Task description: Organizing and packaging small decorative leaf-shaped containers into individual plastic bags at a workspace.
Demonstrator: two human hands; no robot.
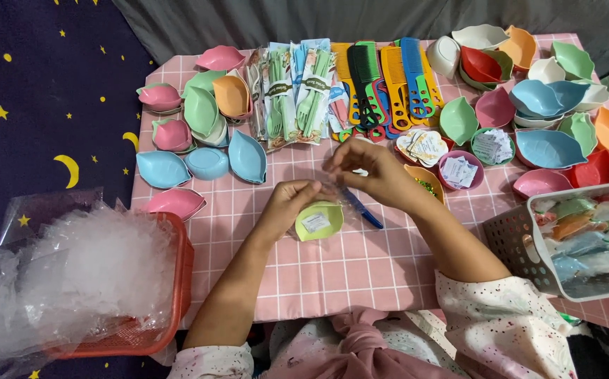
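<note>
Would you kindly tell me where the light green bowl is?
Head view, centre: the light green bowl sits on the pink cloth beneath both hands, beside a blue comb.

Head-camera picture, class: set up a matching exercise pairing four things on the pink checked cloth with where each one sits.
Things:
1. red basket of clear bags
2. white basket of packed sets
3. combs
4. light green dish

Places:
A. far middle of the cloth
B. under the two hands
C. near left corner
D. right edge

Pairs: 1-C, 2-D, 3-A, 4-B
</note>
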